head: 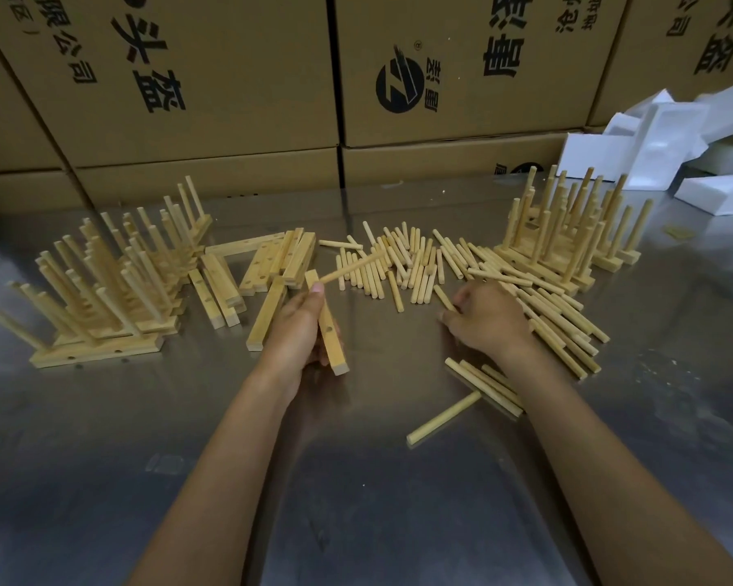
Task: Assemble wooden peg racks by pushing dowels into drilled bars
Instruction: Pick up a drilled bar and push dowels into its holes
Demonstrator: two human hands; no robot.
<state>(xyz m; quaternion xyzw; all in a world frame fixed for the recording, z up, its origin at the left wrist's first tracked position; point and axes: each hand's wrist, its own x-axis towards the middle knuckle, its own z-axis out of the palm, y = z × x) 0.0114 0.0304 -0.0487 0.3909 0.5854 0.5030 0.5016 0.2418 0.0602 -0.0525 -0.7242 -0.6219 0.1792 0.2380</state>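
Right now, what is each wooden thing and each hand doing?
Left hand: grips the bar.
Bar: held off the table, one dowel sticking out near its far end.
Right hand: fingers curled on a loose dowel.
Loose dowels: lying flat, scattered.
Empty bars: lying flat, holes unfilled.
Left racks: stacked, pegs in.
Right racks: pegs in, standing up.

Packing workshop: stacked cartons (pixel 204 78), steel bench (pixel 356 480).
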